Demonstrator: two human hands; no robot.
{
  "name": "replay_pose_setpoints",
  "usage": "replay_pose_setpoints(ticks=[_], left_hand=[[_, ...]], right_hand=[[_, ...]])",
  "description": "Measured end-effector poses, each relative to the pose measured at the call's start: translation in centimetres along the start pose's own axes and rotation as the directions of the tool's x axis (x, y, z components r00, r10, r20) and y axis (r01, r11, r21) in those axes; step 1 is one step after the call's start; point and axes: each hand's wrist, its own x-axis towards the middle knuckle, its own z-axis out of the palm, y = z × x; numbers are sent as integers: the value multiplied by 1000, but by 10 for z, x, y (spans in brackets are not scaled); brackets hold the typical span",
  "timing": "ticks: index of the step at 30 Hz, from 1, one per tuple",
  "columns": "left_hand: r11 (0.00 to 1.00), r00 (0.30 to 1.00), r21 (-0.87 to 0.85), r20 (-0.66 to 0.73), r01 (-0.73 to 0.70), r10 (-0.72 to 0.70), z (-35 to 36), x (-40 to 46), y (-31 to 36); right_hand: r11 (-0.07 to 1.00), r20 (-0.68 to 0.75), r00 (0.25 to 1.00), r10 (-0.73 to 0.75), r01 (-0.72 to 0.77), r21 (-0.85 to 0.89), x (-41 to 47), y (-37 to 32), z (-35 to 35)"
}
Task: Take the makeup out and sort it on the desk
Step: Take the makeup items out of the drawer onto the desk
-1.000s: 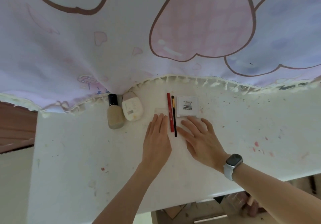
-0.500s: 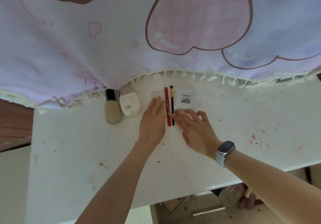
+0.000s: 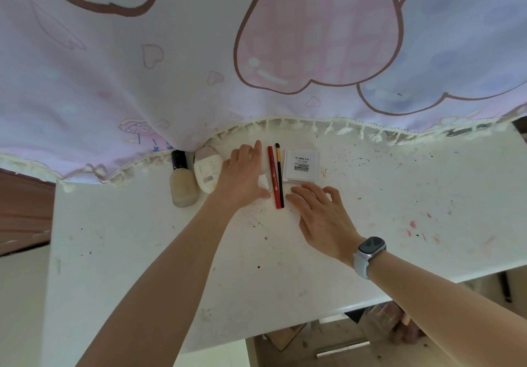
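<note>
Makeup lies in a row on the white desk (image 3: 370, 195): a beige foundation bottle (image 3: 182, 187) with a black cap, a white squeeze bottle (image 3: 207, 174), a red pencil (image 3: 273, 177), a thin black brush (image 3: 279, 177) and a white square compact (image 3: 302, 165). My left hand (image 3: 242, 177) lies flat between the squeeze bottle and the red pencil. It covers a small clear case (image 3: 263, 181), of which only a corner shows by the thumb. My right hand (image 3: 322, 215) rests palm down just below the compact, fingers slightly curled and holding nothing.
A pink and lilac cloth (image 3: 256, 53) with a tasselled fringe hangs over the back of the desk, reaching the bottle tops. The desk top is stained and speckled. Its front edge runs below my arms, with boxes and clutter (image 3: 385, 324) on the floor underneath.
My left hand has slid forward over the small clear case, which earlier lay in front of its fingertips. My right hand has stayed below the compact.
</note>
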Motion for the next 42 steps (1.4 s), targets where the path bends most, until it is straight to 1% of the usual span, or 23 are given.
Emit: replay_pose_setpoints(ticks=[6,8,12,16,17,19,21,27,30,32,36,38,40,42], left_hand=[[1000,972,-30,-233,-3,-4,13,-22,4],[1000,973,-24,-232,0,-5,14,-23,6],[999,989,42,-146,-8,14,11,-17,5],[991,975,117,-205,-58,81,11,-23,6],[994,971,89,-223,-66,84,12,-25,7],[999,966,-15,-254,-51,46,13,-27,6],[998,966,-52,-257,-32,18,12,-25,4],[997,976,62,-210,-44,57,9,-19,-1],[994,974,100,-214,-49,70,9,-23,-1],[992,969,107,-231,-64,88,6,-28,3],[988,920,103,-364,-112,142,12,-42,12],[988,929,98,-341,-118,145,24,-50,16],[989,964,106,-233,-103,126,38,-58,18],[984,987,161,-132,-74,96,49,-64,18]], right_hand=[[999,25,999,22,-23,24,-6,-2,0],[998,33,999,41,-43,43,-7,-4,0],[993,56,995,78,-83,86,-7,-8,-3],[988,81,992,96,-105,114,-8,-8,-5],[987,84,992,96,-106,119,-9,-8,-6],[987,88,992,94,-104,122,-10,-8,-7],[988,92,991,93,-104,117,-10,-9,-7],[982,129,985,117,-134,134,-9,-10,-7],[981,139,983,122,-141,136,-9,-10,-8],[980,143,982,124,-144,140,-9,-10,-8],[975,157,979,130,-155,159,-11,-10,-8],[974,168,978,126,-154,168,-15,-10,-8],[973,174,977,120,-151,177,-22,-9,-8],[968,173,977,123,-156,198,-31,-8,-10]])
